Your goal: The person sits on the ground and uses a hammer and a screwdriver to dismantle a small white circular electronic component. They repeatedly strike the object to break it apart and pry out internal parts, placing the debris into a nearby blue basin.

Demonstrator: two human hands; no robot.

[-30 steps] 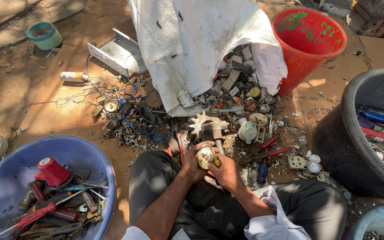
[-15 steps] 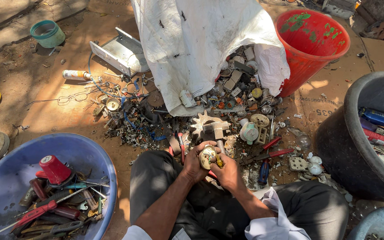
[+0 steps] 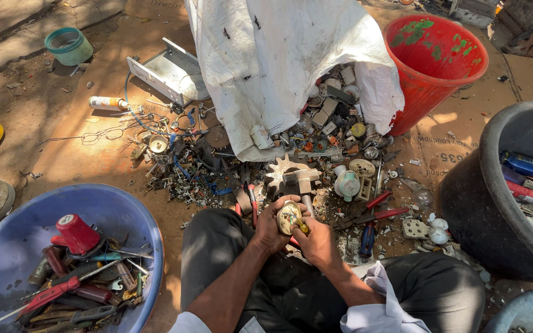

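I sit on the ground with both hands together in front of my knees. My left hand (image 3: 271,225) grips a small round cream-and-brass electrical part (image 3: 288,216). My right hand (image 3: 317,240) holds a thin yellow-handled tool (image 3: 302,226) whose tip rests on the face of that part. Just beyond my hands lie a grey gear-shaped metal piece (image 3: 282,171) and a hammer head (image 3: 301,179).
A white sack (image 3: 279,61) spills scrap parts (image 3: 334,126) ahead. A red bucket (image 3: 436,68) stands at the far right, a black tub (image 3: 501,203) at the right, a blue basin (image 3: 112,213) of tools at the left. Red-handled pliers (image 3: 377,213) lie nearby.
My hands stay together on the round part; the tool tip has shifted slightly on its face. The view has drifted a little.
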